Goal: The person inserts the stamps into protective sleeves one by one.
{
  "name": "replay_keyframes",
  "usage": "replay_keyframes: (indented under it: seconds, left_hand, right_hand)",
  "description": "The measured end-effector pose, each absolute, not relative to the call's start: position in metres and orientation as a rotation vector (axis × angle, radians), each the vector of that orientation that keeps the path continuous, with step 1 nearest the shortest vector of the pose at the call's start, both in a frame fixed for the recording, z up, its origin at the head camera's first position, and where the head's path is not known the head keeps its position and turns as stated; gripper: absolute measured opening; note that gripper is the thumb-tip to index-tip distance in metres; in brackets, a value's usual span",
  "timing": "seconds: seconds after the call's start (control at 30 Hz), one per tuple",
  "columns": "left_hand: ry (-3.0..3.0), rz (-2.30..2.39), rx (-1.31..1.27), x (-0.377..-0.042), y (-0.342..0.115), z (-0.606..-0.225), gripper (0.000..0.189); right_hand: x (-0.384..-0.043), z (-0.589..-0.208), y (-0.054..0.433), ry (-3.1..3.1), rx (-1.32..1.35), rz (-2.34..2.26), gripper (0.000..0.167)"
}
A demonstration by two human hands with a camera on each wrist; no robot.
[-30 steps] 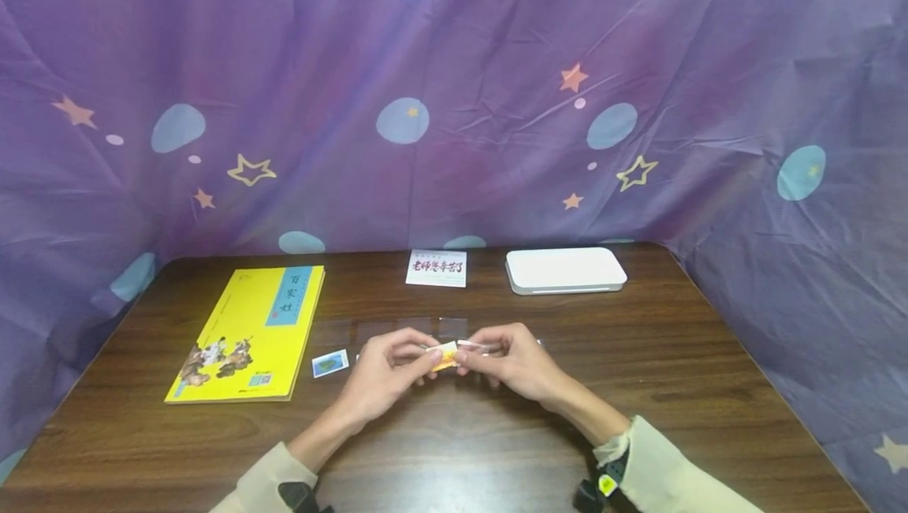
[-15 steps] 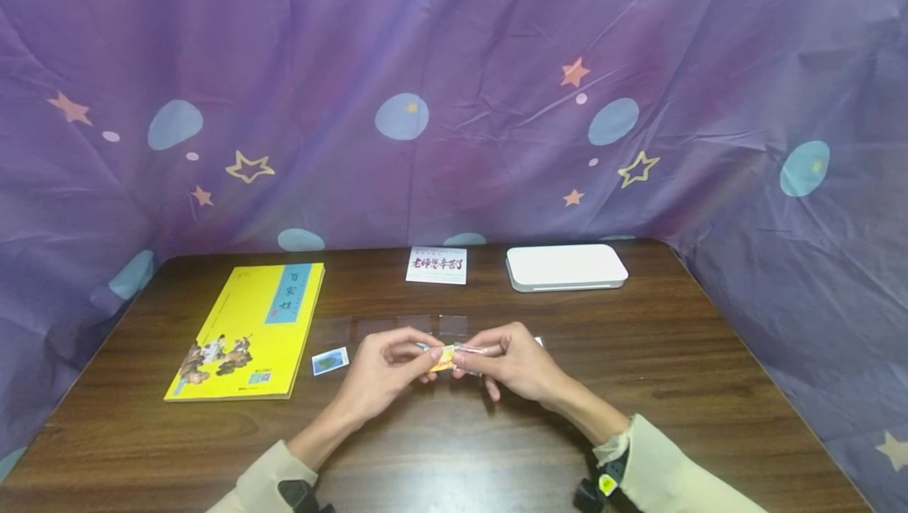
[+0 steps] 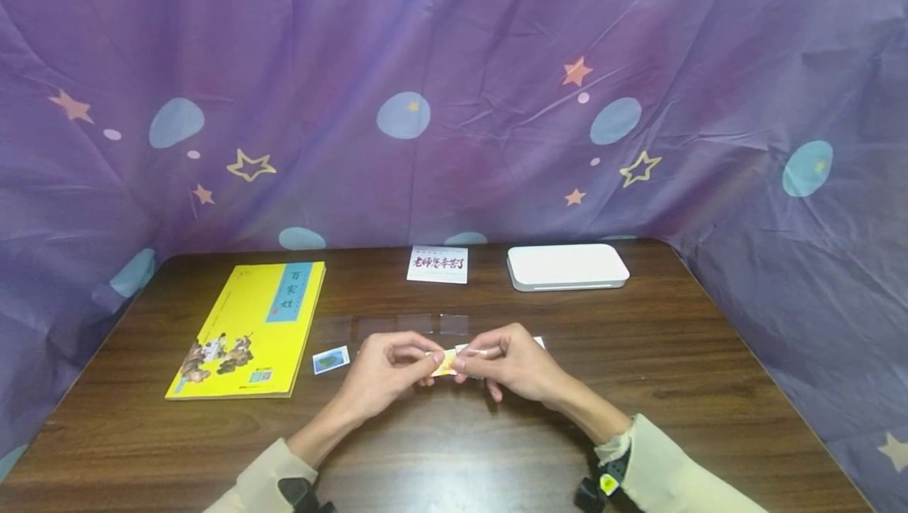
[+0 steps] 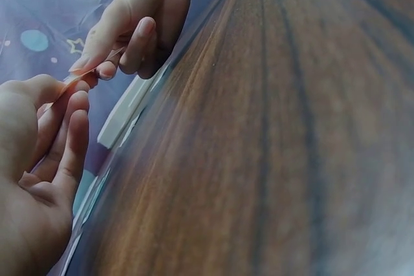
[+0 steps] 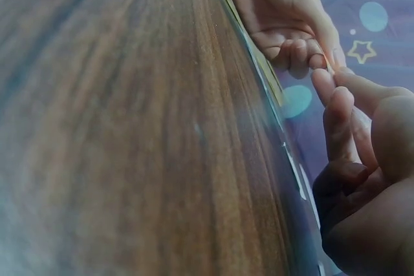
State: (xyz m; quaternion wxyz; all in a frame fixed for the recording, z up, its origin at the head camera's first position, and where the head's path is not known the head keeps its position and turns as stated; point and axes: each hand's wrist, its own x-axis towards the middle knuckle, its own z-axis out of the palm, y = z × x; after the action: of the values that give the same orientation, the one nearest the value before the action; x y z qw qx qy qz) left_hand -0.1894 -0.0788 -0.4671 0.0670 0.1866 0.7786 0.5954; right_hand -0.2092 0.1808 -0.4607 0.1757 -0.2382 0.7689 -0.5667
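Observation:
A small yellow-and-white stamp (image 3: pixel 445 363) is held just above the table, between both hands. My left hand (image 3: pixel 383 367) pinches its left end between thumb and fingers. At the other end my right hand (image 3: pixel 511 359) pinches a clear plastic sleeve (image 3: pixel 469 351) against the stamp, its other fingers loosely bent. Seen edge-on in the left wrist view, the stamp (image 4: pixel 76 78) shows as a thin orange strip between the fingertips. I cannot tell how much of it lies inside the sleeve. A blue stamp with a white border (image 3: pixel 330 360) lies left of the left hand.
Several clear square sleeves (image 3: pixel 454 325) lie in a row behind the hands. The white corner of another piece (image 3: pixel 539 341) shows behind the right hand. A yellow book (image 3: pixel 244 332) lies at left; a white card (image 3: pixel 437 264) and a white case (image 3: pixel 567 267) are at the back.
Both hands stay in place and keep their pinch. The stamp and sleeve shift and tilt slightly between the fingertips; a right-hand finger has dropped lower.

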Motion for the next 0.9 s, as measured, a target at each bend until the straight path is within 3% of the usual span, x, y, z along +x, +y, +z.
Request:
replay_keyframes:
  seconds: [0.53, 0.9]
  left_hand:
    - [2.278, 1.892, 0.591, -0.1928, -0.078, -0.4707, 0.023]
    - [2.243, 1.91, 0.692, -0.1919, -0.0774, -0.4731, 0.014]
  right_hand:
    - [-0.211, -0.4596, 0.1808, 2.209, -0.66, -1.645, 0.017]
    - [-0.2105, -0.4614, 0.1805, 2.203, -0.605, -1.63, 0.019]
